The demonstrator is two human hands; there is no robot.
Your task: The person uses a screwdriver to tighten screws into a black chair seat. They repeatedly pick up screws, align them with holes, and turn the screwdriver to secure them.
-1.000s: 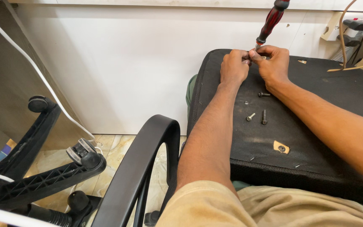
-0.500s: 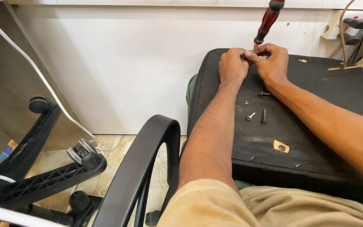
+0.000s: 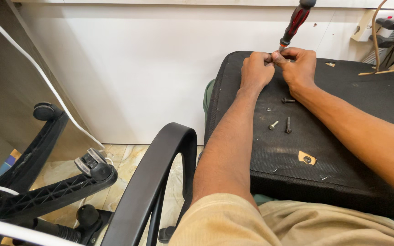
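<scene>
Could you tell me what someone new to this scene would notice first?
Both hands meet at the far edge of the black seat cushion: the left hand and right hand pinch the tip of an upright red-and-black screwdriver. Loose screws lie on the cushion nearer the person, and a black wheeled chair base lies tipped at lower left.

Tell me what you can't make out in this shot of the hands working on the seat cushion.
- Screwdriver tip, head view: hidden behind the fingers of the left hand and right hand.
- What the fingers pinch: covered by the fingers themselves.
- Screwdriver handle top: cut off by the upper edge.
- Loose screws on the black cushion: too small to tell the head type.
- Wheeled chair base: cut off at the left and bottom edges.
</scene>
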